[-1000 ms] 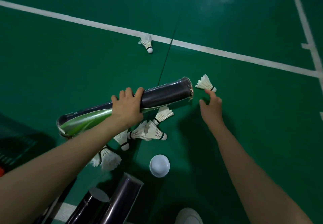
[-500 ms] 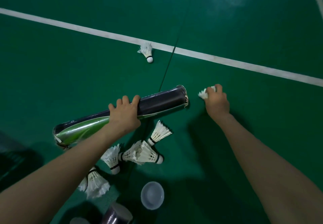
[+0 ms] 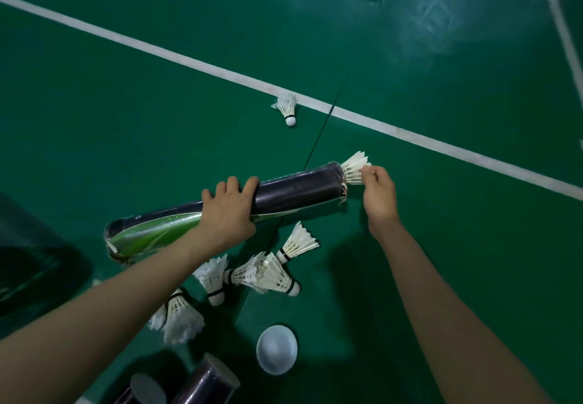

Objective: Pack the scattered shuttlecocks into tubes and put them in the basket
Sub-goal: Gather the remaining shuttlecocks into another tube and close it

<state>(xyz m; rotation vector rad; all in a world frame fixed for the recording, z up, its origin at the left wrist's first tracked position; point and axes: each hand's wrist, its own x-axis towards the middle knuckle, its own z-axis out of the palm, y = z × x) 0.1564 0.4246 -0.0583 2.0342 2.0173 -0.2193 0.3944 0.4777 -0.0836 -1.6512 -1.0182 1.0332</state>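
Note:
My left hand (image 3: 228, 211) grips a long black and green tube (image 3: 293, 190) around its middle, holding it nearly level above the green floor. A white shuttlecock (image 3: 355, 168) sticks out of the tube's right mouth, cork end inside. My right hand (image 3: 378, 197) pinches its feathers. Several loose shuttlecocks (image 3: 271, 274) lie on the floor under the tube. One more shuttlecock (image 3: 287, 108) lies farther off by the white court line.
A round white tube cap (image 3: 277, 349) lies on the floor near the bottom. Two dark tubes (image 3: 205, 384) stand at the bottom edge. A dark mesh basket (image 3: 28, 264) sits at the left edge. A white court line (image 3: 157, 51) crosses the green floor.
My right hand picked the shuttlecock off the floor and brought it left to the tube's mouth, where it now sits partly inside. My left hand kept its hold on the tube.

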